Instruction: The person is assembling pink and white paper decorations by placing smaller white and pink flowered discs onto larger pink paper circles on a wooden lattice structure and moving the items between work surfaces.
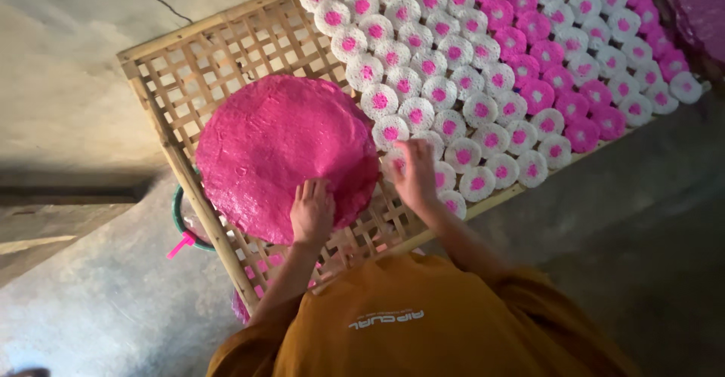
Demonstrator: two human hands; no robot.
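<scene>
A bamboo lattice rack [226, 52] stands over a bare grey concrete floor [75, 83]. The left hand [311, 211] lies flat, fingers extended, on the large pink disc [279, 150] at the rack's near end. The right hand [414, 169], loosely curled, touches a small white pink-centred disc [393, 162] in the adjoining rows [483, 67]; whether it grips is unclear.

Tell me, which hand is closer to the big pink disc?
The left. The left hand lies flat on the near edge of the big pink disc, touching it. The right hand is just off its right side, over the small white rounds with pink centres.
</scene>
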